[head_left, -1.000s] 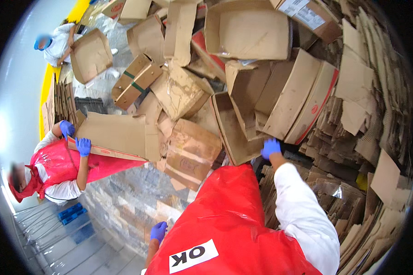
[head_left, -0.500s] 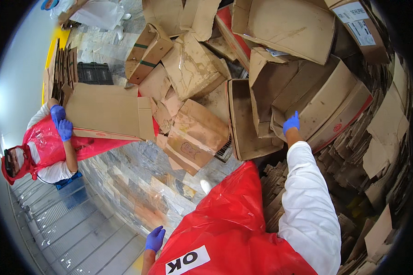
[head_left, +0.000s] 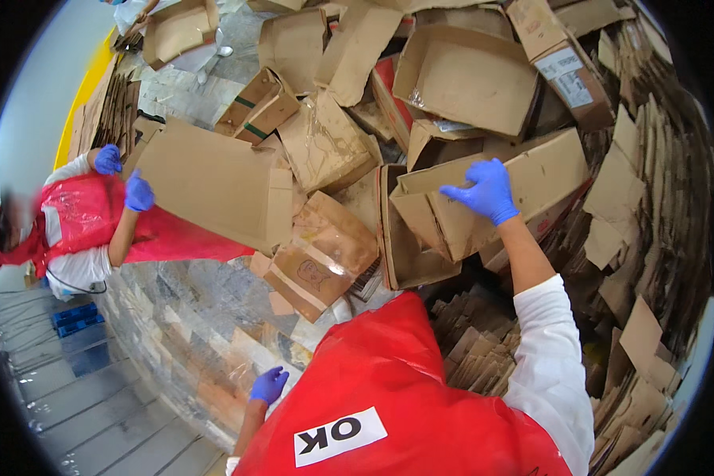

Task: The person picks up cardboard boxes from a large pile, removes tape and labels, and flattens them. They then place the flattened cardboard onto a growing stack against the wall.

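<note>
My right hand [head_left: 490, 192], in a blue glove, is over an open brown cardboard box [head_left: 543, 170] that stands tilted at the right of the pile. Its fingers are spread beside the box's upper edge; whether they touch the cardboard is hard to see. My left hand [head_left: 270, 385], also gloved in blue, hangs low by my red apron [head_left: 404, 373] with fingers loosely bent and apart, holding nothing. Just beyond my apron lie another open box [head_left: 424, 266] and a crumpled brown carton [head_left: 325, 254].
At the left, a co-worker in a red apron [head_left: 79, 210] has gloved hands by a large cardboard box [head_left: 214, 182]. More boxes [head_left: 468, 75] are heaped ahead. Stacks of flattened cardboard [head_left: 658, 198] line the right side. Wet-looking floor [head_left: 174, 309] stretches across the left.
My right hand has moved up and left; the box under it has tipped and shifted left. The co-worker's hands have moved apart. My view has shifted. My left hand stays low.
</note>
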Tool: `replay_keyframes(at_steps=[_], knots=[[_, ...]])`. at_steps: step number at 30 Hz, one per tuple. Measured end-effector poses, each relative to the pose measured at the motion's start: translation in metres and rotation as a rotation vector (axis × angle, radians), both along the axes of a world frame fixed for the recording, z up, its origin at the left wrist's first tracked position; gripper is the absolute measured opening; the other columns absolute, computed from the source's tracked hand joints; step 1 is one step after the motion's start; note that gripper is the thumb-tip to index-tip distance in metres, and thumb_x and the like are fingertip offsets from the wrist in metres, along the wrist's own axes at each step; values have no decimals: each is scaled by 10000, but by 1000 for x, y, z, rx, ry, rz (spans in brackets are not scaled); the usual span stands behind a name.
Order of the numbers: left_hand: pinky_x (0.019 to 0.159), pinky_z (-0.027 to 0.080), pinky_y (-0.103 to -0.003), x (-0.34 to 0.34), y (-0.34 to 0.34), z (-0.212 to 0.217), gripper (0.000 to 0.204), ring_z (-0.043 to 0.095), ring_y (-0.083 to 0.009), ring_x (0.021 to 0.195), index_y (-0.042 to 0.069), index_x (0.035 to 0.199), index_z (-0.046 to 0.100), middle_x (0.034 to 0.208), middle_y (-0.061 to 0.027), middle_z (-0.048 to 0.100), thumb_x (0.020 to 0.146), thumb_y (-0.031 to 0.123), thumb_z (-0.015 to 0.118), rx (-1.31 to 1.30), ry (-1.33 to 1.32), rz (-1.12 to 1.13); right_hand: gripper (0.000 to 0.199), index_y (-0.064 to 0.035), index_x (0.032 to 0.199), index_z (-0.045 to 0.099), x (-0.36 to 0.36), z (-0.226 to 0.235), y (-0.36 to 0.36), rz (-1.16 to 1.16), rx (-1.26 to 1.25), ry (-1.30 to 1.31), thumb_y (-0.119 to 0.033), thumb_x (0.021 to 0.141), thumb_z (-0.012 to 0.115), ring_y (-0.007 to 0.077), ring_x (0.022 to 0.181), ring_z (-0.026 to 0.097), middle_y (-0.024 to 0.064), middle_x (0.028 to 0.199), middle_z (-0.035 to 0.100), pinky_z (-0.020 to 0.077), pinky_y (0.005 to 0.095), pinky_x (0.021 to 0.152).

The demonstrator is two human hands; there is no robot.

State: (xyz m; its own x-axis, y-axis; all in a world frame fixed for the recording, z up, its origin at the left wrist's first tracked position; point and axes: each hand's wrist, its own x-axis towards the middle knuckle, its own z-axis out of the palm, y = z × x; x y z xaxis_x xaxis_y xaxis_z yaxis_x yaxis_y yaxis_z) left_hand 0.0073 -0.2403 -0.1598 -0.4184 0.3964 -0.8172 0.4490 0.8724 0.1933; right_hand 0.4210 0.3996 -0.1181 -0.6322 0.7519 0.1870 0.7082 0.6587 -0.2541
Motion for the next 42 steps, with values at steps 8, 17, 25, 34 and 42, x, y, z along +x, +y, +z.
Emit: replay_keyframes(at_steps=[8, 17, 25, 34, 42], knots=[[957, 533, -411, -51, 158, 0, 571, 693, -346, 1091, 34, 1351, 613, 1175, -220, 711, 942, 429, 669, 490, -28, -264, 496, -35, 595, 425, -26, 172, -114, -222, -78, 635, -236, 762, 848, 131, 574, 310, 28, 583, 371, 307, 324, 513], [1071, 440, -385, -47, 290, 257, 443, 637, -302, 1170, 27, 1327, 617, 1250, -177, 668, 929, 203, 697, 1747, 45, -154, 371, -23, 634, 451, -130, 256, -235, 50, 110, 673, -145, 682, 798, 215, 601, 417, 72, 636, 422, 350, 351, 574], [593, 466, -402, -27, 276, 302, 299, 580, -313, 587, 51, 716, 639, 634, -148, 564, 913, 264, 712, 1747, 296, -349, 398, -15, 624, 452, -179, 265, -245, 47, 7, 724, -160, 783, 787, 181, 587, 416, 81, 613, 411, 341, 357, 552], [511, 408, -440, 27, 298, 287, 431, 531, -351, 528, 39, 636, 598, 612, -181, 544, 951, 327, 664, 1690, 475, -261, 490, 41, 647, 517, -193, 255, -263, 26, -238, 838, -273, 997, 657, 131, 548, 351, 85, 547, 415, 344, 375, 527], [622, 483, -504, 80, 330, 276, 452, 645, -410, 692, 77, 751, 701, 735, -208, 651, 1014, 398, 522, 1537, 415, -488, 552, 51, 632, 552, -179, 218, -245, 73, -404, 847, -345, 1005, 646, 110, 550, 353, 37, 538, 378, 349, 379, 514]])
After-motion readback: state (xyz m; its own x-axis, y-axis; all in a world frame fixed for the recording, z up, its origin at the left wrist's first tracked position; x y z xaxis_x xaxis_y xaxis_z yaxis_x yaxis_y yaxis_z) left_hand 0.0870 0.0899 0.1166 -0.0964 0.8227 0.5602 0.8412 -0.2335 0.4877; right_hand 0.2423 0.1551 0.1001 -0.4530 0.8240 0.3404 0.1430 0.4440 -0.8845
